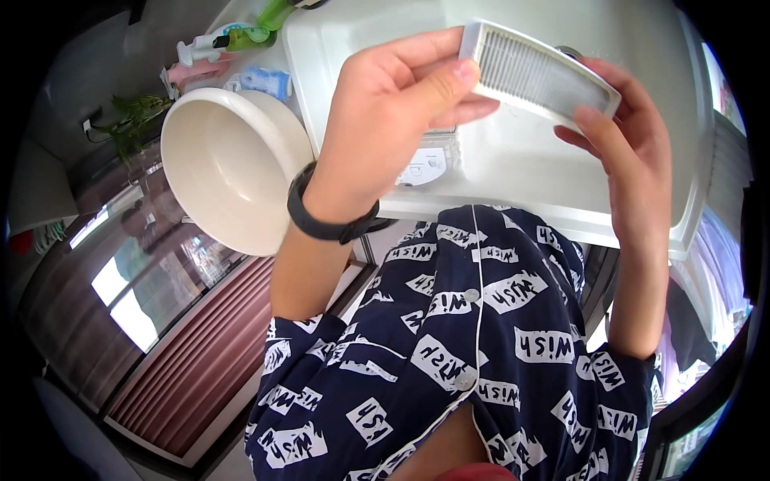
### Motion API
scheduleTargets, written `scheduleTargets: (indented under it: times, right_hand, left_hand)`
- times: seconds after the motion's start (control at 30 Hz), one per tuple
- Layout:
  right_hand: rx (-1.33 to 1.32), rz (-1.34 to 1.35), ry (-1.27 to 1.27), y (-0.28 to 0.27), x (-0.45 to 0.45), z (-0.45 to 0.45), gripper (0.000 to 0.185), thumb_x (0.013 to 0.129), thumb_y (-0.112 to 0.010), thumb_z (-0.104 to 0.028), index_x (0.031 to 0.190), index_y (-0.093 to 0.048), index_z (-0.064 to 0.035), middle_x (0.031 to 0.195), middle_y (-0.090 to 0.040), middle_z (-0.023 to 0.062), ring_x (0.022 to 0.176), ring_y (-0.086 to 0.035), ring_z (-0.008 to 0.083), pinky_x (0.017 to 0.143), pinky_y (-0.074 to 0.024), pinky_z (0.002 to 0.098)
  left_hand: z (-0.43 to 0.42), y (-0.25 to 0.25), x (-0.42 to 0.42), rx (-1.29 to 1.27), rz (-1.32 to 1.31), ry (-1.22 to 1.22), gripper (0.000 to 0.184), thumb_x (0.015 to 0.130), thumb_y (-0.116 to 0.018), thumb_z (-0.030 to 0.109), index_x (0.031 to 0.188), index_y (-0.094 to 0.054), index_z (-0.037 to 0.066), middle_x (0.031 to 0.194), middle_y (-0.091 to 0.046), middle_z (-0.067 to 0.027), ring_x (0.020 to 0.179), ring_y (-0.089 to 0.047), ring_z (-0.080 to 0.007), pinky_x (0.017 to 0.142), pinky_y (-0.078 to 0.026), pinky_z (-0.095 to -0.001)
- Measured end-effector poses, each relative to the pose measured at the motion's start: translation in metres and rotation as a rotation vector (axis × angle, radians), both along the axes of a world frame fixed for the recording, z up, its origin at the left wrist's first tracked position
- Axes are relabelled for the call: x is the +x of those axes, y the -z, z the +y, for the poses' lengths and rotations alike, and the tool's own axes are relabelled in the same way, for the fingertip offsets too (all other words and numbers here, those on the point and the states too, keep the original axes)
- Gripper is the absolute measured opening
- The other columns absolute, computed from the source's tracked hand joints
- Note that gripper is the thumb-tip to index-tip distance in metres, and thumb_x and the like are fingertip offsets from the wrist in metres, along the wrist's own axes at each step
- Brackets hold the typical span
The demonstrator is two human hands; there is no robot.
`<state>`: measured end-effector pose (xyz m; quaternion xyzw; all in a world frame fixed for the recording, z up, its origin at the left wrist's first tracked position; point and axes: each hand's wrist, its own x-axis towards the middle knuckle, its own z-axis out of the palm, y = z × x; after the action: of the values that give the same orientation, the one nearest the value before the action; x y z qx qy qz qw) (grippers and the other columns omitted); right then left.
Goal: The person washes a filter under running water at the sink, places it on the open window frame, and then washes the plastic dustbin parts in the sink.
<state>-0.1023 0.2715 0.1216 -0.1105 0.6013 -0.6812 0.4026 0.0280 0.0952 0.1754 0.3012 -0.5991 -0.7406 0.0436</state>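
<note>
Both of my hands hold up a white pleated filter (pixel 533 70) in a rectangular frame, tilted down to the right above a white sink (pixel 521 164). My left hand (pixel 401 88), with a black band on its wrist, pinches the left end between thumb and fingers. The right end is gripped by my right hand (pixel 622 128), its thumb on the near edge and its fingers behind. Below my left hand, a clear plastic part with a white label (pixel 427 166) lies in the sink, partly hidden by that hand.
A cream basin (pixel 228 164) stands left of the sink. Behind it are a blue and white sponge or cloth (pixel 266 82), a green bottle (pixel 249 38), a pink item (pixel 195 72) and a green plant (pixel 138 120). Clothes (pixel 714 272) hang at the right.
</note>
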Motion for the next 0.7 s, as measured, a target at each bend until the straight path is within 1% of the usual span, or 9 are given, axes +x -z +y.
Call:
scheduleTargets:
  times: [0.03,0.07,0.17,0.2,0.43,0.47,0.53,0.63,0.7]
  right_hand:
    - [0.090,0.065,-0.015,0.003,-0.005,-0.016,0.045,0.085,-0.075,-0.015,0.122,-0.059,0.0042,0.098,-0.068,0.0103,0.090,-0.064,0.0147,0.080,-0.0532,0.0281]
    - [0.179,0.129,-0.029,0.006,-0.012,-0.031,0.045,0.083,-0.077,-0.018,0.119,-0.061,0.0028,0.093,-0.068,0.0094,0.085,-0.063,0.0137,0.076,-0.0527,0.0280]
    - [0.289,0.367,-0.092,0.027,-0.030,-0.065,0.058,0.084,-0.078,-0.036,0.123,-0.060,0.0028,0.092,-0.065,0.0065,0.080,-0.059,0.0117,0.071,-0.0491,0.0245]
    - [0.280,0.379,-0.096,0.030,-0.033,-0.072,0.056,0.084,-0.078,-0.035,0.122,-0.060,0.0025,0.090,-0.065,0.0063,0.078,-0.058,0.0116,0.070,-0.0485,0.0245]
    - [0.190,0.480,-0.050,0.049,-0.054,-0.098,0.032,0.079,-0.081,-0.020,0.101,-0.066,-0.0010,0.081,-0.066,0.0066,0.076,-0.059,0.0133,0.068,-0.0481,0.0274]
    - [0.190,0.498,-0.035,0.053,-0.056,-0.102,0.028,0.078,-0.081,-0.017,0.096,-0.066,-0.0016,0.080,-0.067,0.0074,0.076,-0.060,0.0140,0.067,-0.0484,0.0281]
    - [0.157,0.524,-0.015,0.061,-0.057,-0.110,0.023,0.076,-0.080,-0.011,0.091,-0.066,-0.0019,0.086,-0.068,0.0077,0.078,-0.062,0.0169,0.069,-0.0495,0.0292]
    - [0.087,0.661,0.004,0.074,-0.059,-0.119,0.018,0.078,-0.078,-0.005,0.086,-0.062,-0.0016,0.105,-0.067,0.0064,0.089,-0.063,0.0183,0.076,-0.0505,0.0310]
    - [0.042,0.744,0.005,0.081,-0.062,-0.119,0.018,0.080,-0.076,-0.002,0.089,-0.060,-0.0022,0.115,-0.065,0.0059,0.096,-0.063,0.0191,0.081,-0.0512,0.0316]
  left_hand:
    - [-0.009,0.010,-0.008,0.000,0.000,-0.006,0.040,0.100,-0.056,0.009,0.133,-0.052,-0.012,0.123,-0.065,-0.0209,0.109,-0.067,-0.0289,0.098,-0.057,-0.0447]
    - [-0.018,0.019,-0.017,0.000,0.017,-0.053,0.034,0.099,-0.055,0.005,0.127,-0.058,-0.012,0.116,-0.067,-0.0184,0.102,-0.069,-0.0230,0.093,-0.058,-0.0351]
    - [-0.048,0.029,-0.036,-0.057,-0.001,-0.031,0.032,0.098,-0.055,0.005,0.125,-0.059,-0.012,0.115,-0.068,-0.0182,0.102,-0.069,-0.0235,0.094,-0.058,-0.0354]
    - [-0.057,0.031,-0.039,-0.058,-0.005,0.005,0.029,0.101,-0.055,0.009,0.123,-0.058,-0.010,0.117,-0.066,-0.0139,0.106,-0.067,-0.0244,0.100,-0.055,-0.0408]
    - [-0.079,0.042,-0.050,-0.086,-0.024,-0.058,0.029,0.099,-0.055,0.005,0.123,-0.054,-0.012,0.120,-0.062,-0.0162,0.113,-0.063,-0.0261,0.103,-0.054,-0.0426]
    - [-0.084,0.045,-0.051,0.032,0.004,-0.109,0.029,0.098,-0.055,0.004,0.122,-0.054,-0.012,0.120,-0.061,-0.0168,0.115,-0.062,-0.0270,0.105,-0.052,-0.0436]
    - [-0.097,0.051,-0.055,0.272,0.058,-0.209,0.029,0.097,-0.055,0.001,0.122,-0.053,-0.012,0.120,-0.060,-0.0179,0.119,-0.059,-0.0290,0.108,-0.050,-0.0458]
    - [-0.099,0.051,-0.062,0.324,0.038,-0.359,0.027,0.094,-0.054,-0.004,0.119,-0.054,-0.012,0.128,-0.056,-0.0225,0.123,-0.056,-0.0316,0.110,-0.046,-0.0478]
    - [-0.103,0.061,-0.060,0.237,0.031,-0.271,0.025,0.092,-0.055,-0.005,0.117,-0.054,-0.011,0.132,-0.054,-0.0232,0.122,-0.056,-0.0309,0.108,-0.047,-0.0451]
